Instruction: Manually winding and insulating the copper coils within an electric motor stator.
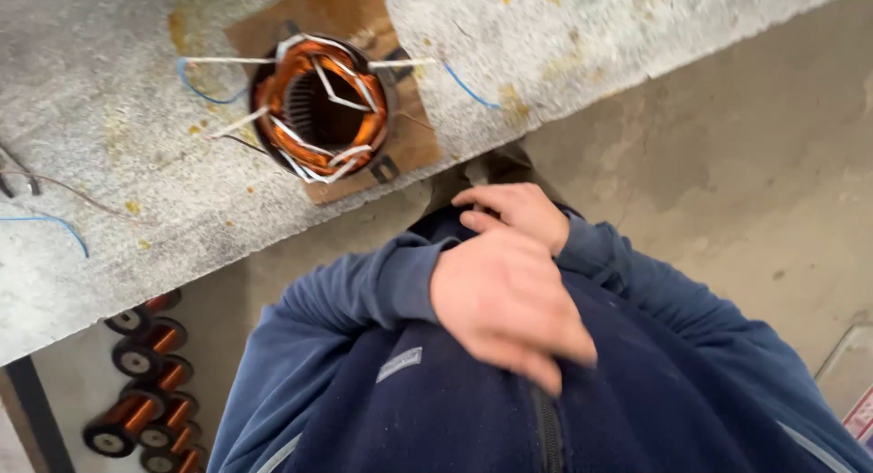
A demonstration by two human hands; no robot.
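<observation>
Presently our hands, left (509,300) over right (514,209), rest empty against our jacket (436,409), the half-laced copper-wound stator (323,105) untouched on the counter (109,164).

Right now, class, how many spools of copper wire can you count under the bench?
7, though some may be hidden. The spools of copper wire lie in a rough column at lower left on the floor beneath the grey bench, the lowest cut off by the frame edge.
</observation>
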